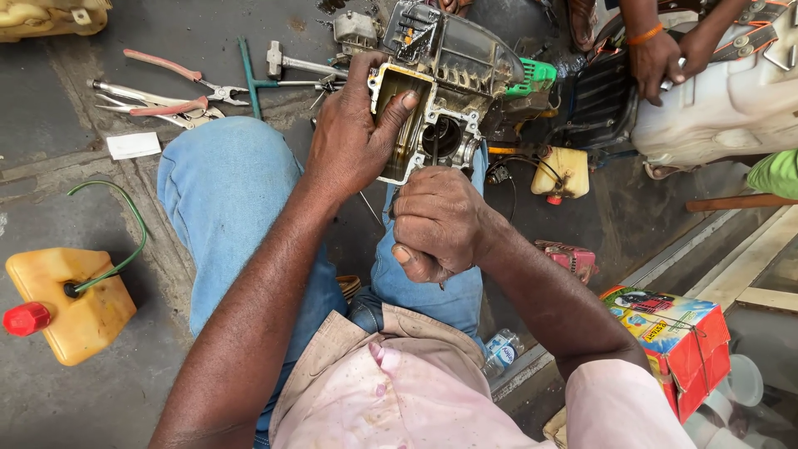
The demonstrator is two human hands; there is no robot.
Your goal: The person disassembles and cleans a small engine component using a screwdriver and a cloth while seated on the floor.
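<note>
Engine casing (428, 108), grimy grey metal with an open oily cavity and a round bore beside it, sits propped on the person's knees over blue jeans (229, 199), tilted toward the camera. The left hand (353, 137) wraps its near edge, fingers over the top and thumb pressed inside the cavity rim, closed firmly on the housing. The right hand (436, 224) is curled into a loose fist just below the bore; it seems to pinch something thin, but what it has hold of cannot be told. The casing looks heavy, rigid and slick with oil, so the squared rim and outer walls appear the safest places to grip, not the greasy inner faces. A green plastic part (532, 76) juts from its far side. On the concrete floor (50, 150) beyond lie pliers (179, 75) with red handles, a hammer (291, 65) and a small white fuel tank (567, 172). A yellow tank (71, 303) with a red cap and green hose rests at left, a colourful carton (677, 333) at right. Another person's hands (657, 62) work on a white cover (731, 100) nearby.
</note>
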